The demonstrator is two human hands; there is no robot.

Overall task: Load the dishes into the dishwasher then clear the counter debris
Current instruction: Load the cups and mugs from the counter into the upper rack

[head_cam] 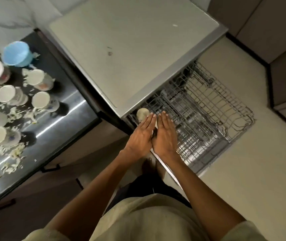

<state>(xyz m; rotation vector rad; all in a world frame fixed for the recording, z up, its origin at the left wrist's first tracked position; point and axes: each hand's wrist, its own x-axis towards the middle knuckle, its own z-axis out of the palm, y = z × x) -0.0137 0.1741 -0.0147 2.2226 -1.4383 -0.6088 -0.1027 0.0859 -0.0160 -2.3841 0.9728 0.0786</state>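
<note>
Left hand (143, 134), right hand (164, 136): fingers straight, side by side over dishwasher rack (208, 108), beside one cup (142, 114); grasp indeterminate. Legible writing: none.

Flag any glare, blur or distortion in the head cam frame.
Head view: bright streaks of glare on the dark counter; blue cup and far-left cups smeared by blur; wide-angle bending at the edges; dim, warm light; both hands and the dishwasher rack fairly sharp.
</note>
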